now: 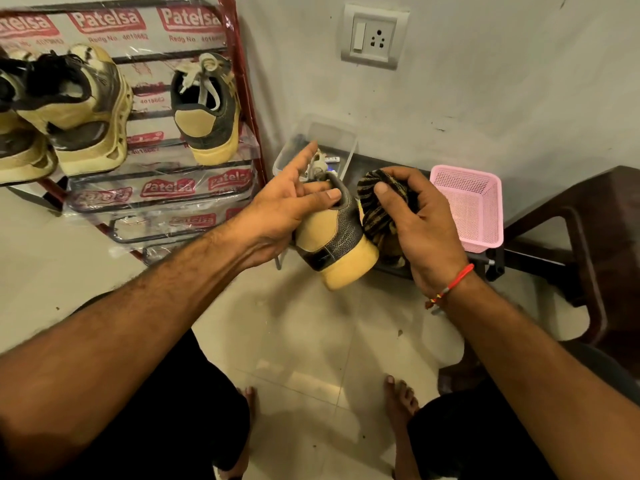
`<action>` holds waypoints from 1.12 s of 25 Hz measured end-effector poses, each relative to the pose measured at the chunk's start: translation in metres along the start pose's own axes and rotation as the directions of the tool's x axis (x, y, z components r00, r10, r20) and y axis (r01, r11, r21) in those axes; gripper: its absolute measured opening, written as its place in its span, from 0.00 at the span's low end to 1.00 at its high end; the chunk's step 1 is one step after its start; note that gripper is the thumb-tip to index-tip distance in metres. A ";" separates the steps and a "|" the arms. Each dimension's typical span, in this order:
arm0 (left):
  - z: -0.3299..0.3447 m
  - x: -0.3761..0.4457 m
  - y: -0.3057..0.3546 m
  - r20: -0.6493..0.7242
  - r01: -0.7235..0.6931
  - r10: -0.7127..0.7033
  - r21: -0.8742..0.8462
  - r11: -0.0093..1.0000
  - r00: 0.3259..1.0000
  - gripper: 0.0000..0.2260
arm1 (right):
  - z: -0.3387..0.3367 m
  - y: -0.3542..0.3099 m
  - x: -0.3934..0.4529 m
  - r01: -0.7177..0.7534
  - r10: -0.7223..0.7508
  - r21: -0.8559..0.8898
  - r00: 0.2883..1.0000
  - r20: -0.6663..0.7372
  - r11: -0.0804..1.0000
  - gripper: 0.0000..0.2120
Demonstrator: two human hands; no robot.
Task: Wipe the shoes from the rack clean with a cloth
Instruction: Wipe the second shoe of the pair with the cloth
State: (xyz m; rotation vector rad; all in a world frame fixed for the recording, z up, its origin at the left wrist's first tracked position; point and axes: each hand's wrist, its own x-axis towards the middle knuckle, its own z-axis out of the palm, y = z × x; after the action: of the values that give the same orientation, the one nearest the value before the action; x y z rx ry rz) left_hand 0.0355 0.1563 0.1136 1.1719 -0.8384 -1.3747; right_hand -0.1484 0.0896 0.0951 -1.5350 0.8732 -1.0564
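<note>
— What's on the far left?

— A red-framed shoe rack (242, 81) with plastic wrap printed "Patelsa". A chunky tan-and-dark pair (69, 109) sits on its upper shelf, and to the right of that pair one grey sneaker (207, 109) with a yellow sole, heel toward the camera.

— And the hands?

— The left hand (287, 206) holds the matching sneaker (337, 237) in the air just right of the rack, heel toward the camera. Its thumb hooks over the collar; the index finger points straight out over the laces.

— So it's grasping the shoe?

— Yes. The right hand (415, 220) is curled around a bunched dark striped cloth (377, 209), and the cloth is pressed against the sneaker's right side. A red thread (453, 282) circles that wrist.

— Behind them?

— A clear plastic tub (329, 133) on a low dark stand (381, 161) against the wall, below a wall socket (374, 36). Further right a pink mesh basket (474, 206) on the same stand, then a dark brown plastic chair (588, 237).

— Below?

— Pale floor tiles (311, 341) and two bare feet.
</note>
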 end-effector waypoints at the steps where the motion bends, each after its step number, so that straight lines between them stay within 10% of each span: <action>1: 0.002 -0.004 0.003 -0.014 0.019 -0.019 0.017 1.000 1.000 0.37 | 0.000 -0.002 -0.002 -0.091 0.096 0.153 0.995 -0.028 0.984 0.09; 4: 0.005 -0.019 0.014 0.116 -0.077 0.035 0.385 0.920 0.993 0.38 | -0.002 -0.011 -0.002 -0.228 0.277 0.389 0.958 -0.072 0.892 0.06; 7: 0.014 -0.025 0.012 0.192 -0.259 0.174 0.726 0.637 0.966 0.35 | 0.001 -0.017 -0.004 -0.214 0.274 0.418 0.958 -0.090 0.883 0.06; 11: 0.010 -0.017 0.001 0.008 -0.219 0.260 0.565 0.795 0.965 0.35 | 0.001 -0.022 -0.004 -0.190 0.202 0.295 0.979 -0.012 0.936 0.08; 13: 0.001 -0.013 -0.003 -0.080 -0.162 0.227 0.477 0.864 0.971 0.33 | -0.002 -0.028 -0.009 0.122 -0.106 -0.093 0.981 0.164 0.988 0.09; 16: -0.001 -0.014 -0.007 -0.128 -0.047 0.110 0.416 0.908 0.986 0.30 | -0.001 -0.033 -0.017 0.601 -0.322 -0.327 0.724 0.611 0.729 0.11; 23: 0.002 -0.017 0.005 -0.109 -0.076 0.133 0.417 0.906 0.985 0.27 | 0.000 -0.033 -0.018 0.697 -0.387 -0.271 0.630 0.673 0.663 0.18; 28: -0.005 -0.019 0.014 -0.071 -0.184 0.239 0.444 0.877 0.968 0.24 | 0.001 -0.033 -0.017 0.642 -0.408 -0.268 0.701 0.585 0.719 0.16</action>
State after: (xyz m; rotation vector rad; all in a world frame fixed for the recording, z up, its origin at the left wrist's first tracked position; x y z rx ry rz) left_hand 0.0425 0.1730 0.1289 1.4400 -1.1859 -0.9459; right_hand -0.1531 0.1122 0.1240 -2.4420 0.2939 -0.8044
